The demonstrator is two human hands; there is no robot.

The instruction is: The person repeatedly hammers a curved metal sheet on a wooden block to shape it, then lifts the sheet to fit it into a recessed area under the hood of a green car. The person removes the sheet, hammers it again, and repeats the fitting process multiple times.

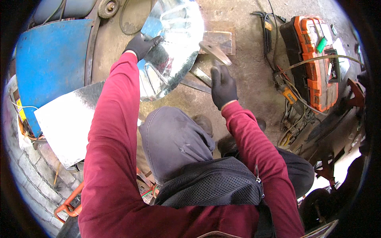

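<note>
A shiny, curved sheet-metal piece [178, 51] with several pressed ribs stands in front of me at the top centre. My left hand [143, 45], in a black glove, is closed on its left edge, one digit lying over the bright face. My right hand [223, 85], also gloved in black, wraps round the handle of a mallet. The mallet's worn, tan head [215, 53] is just beside the right rim of the metal; I cannot tell whether it touches. Under the piece, a metal bar [200, 75] shows partly.
A blue panel [53, 59] and a flat metal sheet [65, 123] stand at left. On the right lie an orange-and-black toolbox [313, 63], a yellow power tool [289, 95] and tangled cables. A small wheel [108, 7] is at the top left, a brown board [220, 37] beyond the mallet.
</note>
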